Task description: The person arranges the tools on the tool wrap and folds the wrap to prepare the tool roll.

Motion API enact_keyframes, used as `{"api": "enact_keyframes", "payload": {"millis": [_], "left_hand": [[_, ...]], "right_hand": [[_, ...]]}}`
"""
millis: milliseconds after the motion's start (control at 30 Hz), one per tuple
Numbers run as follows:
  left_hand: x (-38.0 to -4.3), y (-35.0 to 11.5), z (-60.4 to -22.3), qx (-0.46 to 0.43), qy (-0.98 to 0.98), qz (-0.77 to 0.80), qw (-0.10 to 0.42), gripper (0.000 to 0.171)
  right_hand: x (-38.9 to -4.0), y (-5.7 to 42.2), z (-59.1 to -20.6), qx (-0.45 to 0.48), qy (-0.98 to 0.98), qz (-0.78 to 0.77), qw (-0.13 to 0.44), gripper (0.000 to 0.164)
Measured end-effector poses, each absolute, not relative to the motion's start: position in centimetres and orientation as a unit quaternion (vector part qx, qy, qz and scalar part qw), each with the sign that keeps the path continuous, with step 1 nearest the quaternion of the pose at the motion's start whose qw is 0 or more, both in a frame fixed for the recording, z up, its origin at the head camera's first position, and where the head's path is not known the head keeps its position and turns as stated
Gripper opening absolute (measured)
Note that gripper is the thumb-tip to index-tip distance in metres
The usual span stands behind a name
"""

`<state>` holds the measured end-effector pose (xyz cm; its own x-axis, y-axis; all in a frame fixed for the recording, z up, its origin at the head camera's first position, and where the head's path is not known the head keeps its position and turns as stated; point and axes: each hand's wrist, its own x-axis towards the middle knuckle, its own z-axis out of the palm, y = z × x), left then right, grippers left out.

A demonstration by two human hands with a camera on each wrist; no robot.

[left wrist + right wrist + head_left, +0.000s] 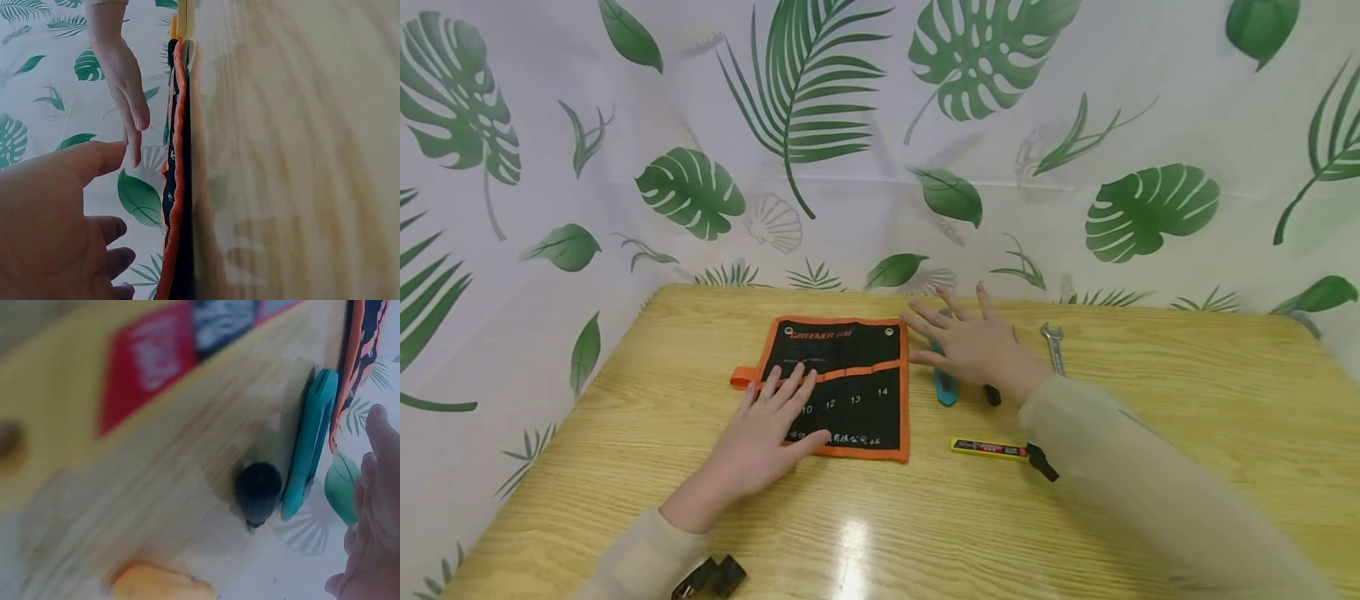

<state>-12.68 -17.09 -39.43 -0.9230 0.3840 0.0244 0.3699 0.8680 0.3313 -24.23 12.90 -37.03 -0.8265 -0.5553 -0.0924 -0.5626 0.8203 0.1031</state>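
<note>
A black tool pouch with orange trim and numbered pockets lies flat on the table. Over its left part is my left hand, fingers spread; the left wrist view shows a gap between this hand and the pouch's edge. To the pouch's right, my right hand hovers with spread fingers above a teal utility knife, partly hiding it. Beside the knife lies a black-ended tool, its other end covered in the head view. Neither hand holds anything.
A steel open-end wrench lies right of my right hand. Nearer me is a flat yellow case with a red and black label. The right wrist view has an orange object at its bottom. A leaf-print cloth hangs behind the table.
</note>
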Motion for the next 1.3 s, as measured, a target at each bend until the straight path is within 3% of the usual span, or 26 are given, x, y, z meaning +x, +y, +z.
{"api": "enact_keyframes", "payload": {"millis": [567,1300], "left_hand": [[-12.6,-17.2,-39.8,0.196,0.97,0.126,0.072,0.078],[-13.4,-17.5,-39.7,0.186,0.973,0.103,0.089,0.075]], "right_hand": [[-25.0,10.5,-38.2,-0.313,0.94,0.119,0.061,0.062],[-24.3,10.5,-38.1,-0.303,0.941,0.104,0.11,0.062]]}}
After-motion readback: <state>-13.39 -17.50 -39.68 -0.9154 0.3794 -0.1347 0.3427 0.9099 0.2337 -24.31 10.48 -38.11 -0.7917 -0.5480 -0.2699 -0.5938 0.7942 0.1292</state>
